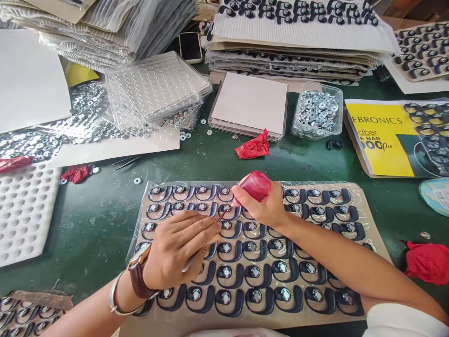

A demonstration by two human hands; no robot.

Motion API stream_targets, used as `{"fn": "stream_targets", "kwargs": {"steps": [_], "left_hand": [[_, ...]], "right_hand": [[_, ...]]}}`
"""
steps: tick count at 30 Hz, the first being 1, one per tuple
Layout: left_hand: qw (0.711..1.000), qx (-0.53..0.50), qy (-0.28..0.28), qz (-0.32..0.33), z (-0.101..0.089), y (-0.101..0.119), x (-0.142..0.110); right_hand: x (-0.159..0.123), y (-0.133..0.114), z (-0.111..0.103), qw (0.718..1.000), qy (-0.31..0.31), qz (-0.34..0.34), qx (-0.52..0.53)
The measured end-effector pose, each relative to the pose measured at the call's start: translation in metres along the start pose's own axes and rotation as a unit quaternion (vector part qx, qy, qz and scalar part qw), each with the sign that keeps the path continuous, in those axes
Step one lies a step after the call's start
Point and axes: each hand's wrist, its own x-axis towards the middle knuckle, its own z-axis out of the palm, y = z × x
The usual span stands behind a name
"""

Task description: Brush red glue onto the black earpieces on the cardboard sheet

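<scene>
My right hand (270,208) is wrapped round a red squeeze bottle (257,184), tilted with its narrow end pointing down to the left. My left hand (185,243) pinches a thin metal tool (186,267) with a reddish tip, close to the bottle's end. Both meet over one of the black hook-shaped plastic parts (229,299), which lie in rows on a plastic-covered cardboard sheet (375,243). Each visible part carries a small round silvery piece (257,296). My hands and forearms cover some of the rows.
A clear tub of metal washers (317,112) stands behind the sheet, near a crumpled red cloth (253,145). Tweezers (126,161) lie at the left. Stacked sheets (301,51) rise at the back. A yellow printed box (382,135) and another red cloth (428,262) are at the right.
</scene>
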Motion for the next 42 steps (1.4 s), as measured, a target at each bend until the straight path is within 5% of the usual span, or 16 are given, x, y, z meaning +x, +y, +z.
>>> {"fn": "stream_targets", "kwargs": {"steps": [12,30,33,37,42], "left_hand": [[0.993,-0.085,0.045,-0.061,-0.004,-0.007,0.014],[0.964,-0.148,0.038,-0.217,-0.009,-0.021,0.021],[0.974,-0.133,0.049,-0.179,-0.007,-0.019,0.017],[0.996,-0.063,0.046,-0.048,-0.005,-0.016,0.012],[0.990,0.110,0.002,0.084,0.001,-0.020,0.010]], "right_hand": [[-0.003,0.003,0.002,1.000,-0.005,0.015,0.015],[-0.005,-0.003,0.005,0.997,-0.003,-0.023,0.078],[-0.001,-0.013,-0.005,0.995,-0.021,0.023,0.099],[0.015,-0.020,-0.017,0.996,-0.047,0.034,0.067],[0.031,-0.003,-0.008,0.998,0.015,0.002,0.054]]}}
